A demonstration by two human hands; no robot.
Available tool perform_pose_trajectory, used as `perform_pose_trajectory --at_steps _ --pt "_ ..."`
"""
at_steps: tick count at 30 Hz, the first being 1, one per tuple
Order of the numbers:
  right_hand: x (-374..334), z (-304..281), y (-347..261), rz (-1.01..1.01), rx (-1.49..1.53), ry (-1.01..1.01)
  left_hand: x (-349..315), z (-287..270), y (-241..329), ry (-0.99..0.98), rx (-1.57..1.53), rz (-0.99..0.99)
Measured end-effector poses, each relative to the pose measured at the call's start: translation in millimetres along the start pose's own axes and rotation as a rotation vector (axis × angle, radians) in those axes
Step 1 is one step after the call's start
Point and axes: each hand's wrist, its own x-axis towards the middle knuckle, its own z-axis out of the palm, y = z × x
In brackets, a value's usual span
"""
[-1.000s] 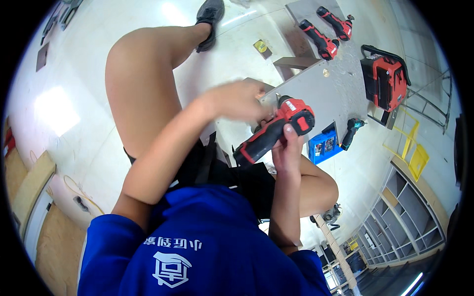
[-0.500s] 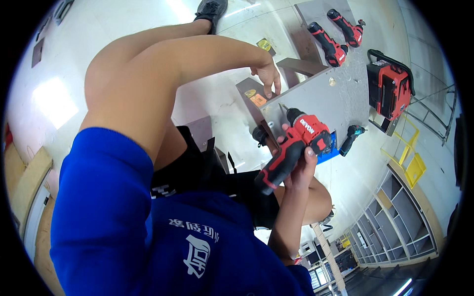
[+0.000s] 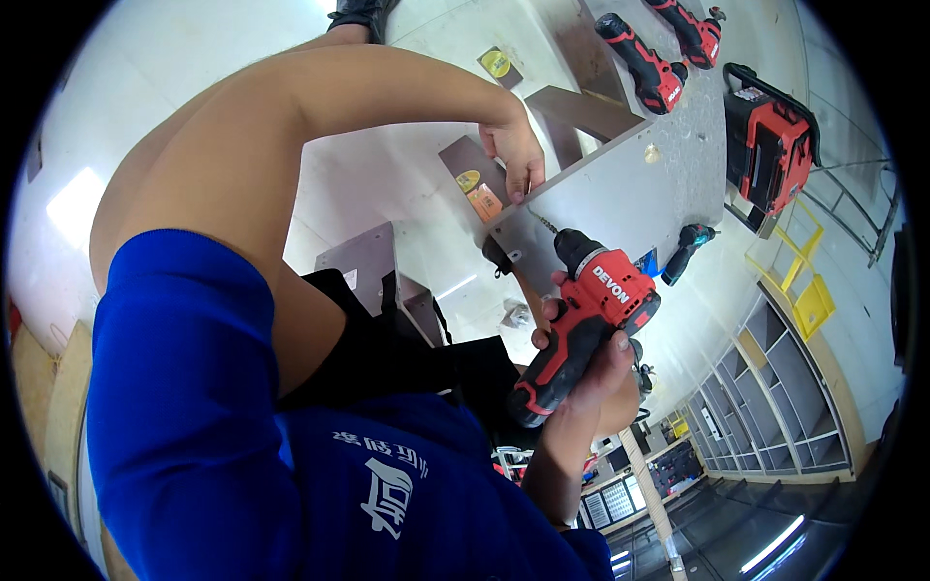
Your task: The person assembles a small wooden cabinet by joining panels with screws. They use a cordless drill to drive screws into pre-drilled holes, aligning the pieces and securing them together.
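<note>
Fingers of the right hand [image 3: 593,382] wrap the grip of the red-and-black drill [image 3: 603,286]. I read the drill by the near end of the grey panel [image 3: 610,194], its bit angled toward the left edge. Fingers of the left hand [image 3: 516,150] point down, bunched narrowly, at that edge; I cannot tell whether they grip it. Red-and-black driver [image 3: 647,73]: toward the far end.
</note>
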Motion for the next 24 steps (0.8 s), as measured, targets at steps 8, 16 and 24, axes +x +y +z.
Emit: perform_pose_trajectory --at_steps 8,16,24 --pt "-3.2 -7.2 -2.9 0.072 -0.172 0.054 6.9 -3.2 -9.0 -0.047 -0.123 0.033" --pt "-3.8 -0.2 -3.5 0.119 -0.244 0.065 7.3 -8.3 -12.4 -0.104 -0.102 0.045" --pt "-0.9 -6.2 -6.0 0.127 -0.32 0.052 6.0 -8.8 -0.3 -0.067 -0.03 0.044"
